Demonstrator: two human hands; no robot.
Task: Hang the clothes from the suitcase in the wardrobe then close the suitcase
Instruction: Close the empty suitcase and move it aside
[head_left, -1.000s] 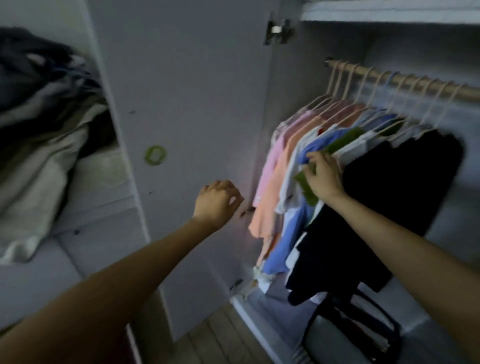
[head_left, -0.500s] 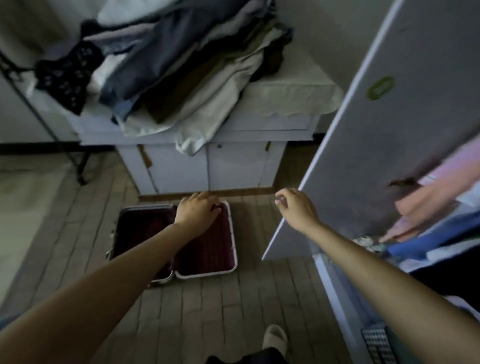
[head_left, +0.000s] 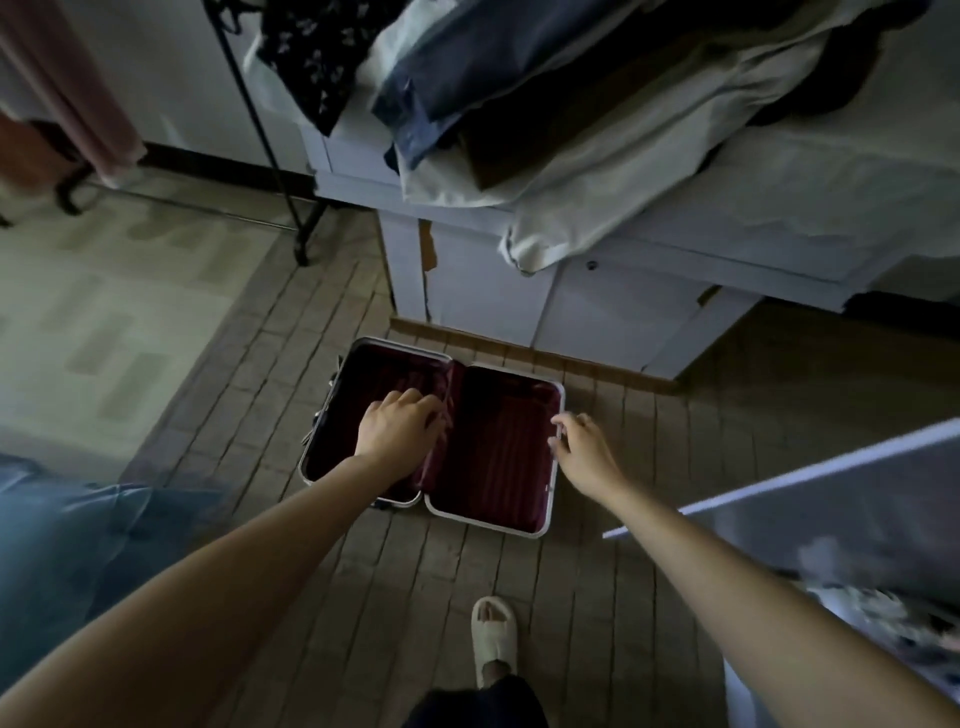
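While the suitcase (head_left: 441, 441) lies opened flat on the wooden floor (head_left: 597, 597), just in front of a white cabinet (head_left: 519, 301), both of the person's arms reach down toward it from above. Its two dark red lined halves appear to hold no clothes, so the hanging part of the task is probably finished and the reach looks like preparation for closing the case. The left hand (head_left: 397, 428) is over the left half beside the centre hinge, its fingers (head_left: 431, 410) loosely curled; whether they touch or grasp the lining cannot be told from above. The right hand (head_left: 584, 449) is at the outer right rim of the right half, with its fingers (head_left: 560, 422) bent close against the pale metal edge, seemingly ready to lift that half over, though a firm hold is not clear. A heap of clothes (head_left: 597, 88) rests on the cabinet top. A slippered foot (head_left: 493, 639) stands on the floor near the suitcase's near edge, and a pale door (head_left: 831, 509) juts in at the right.
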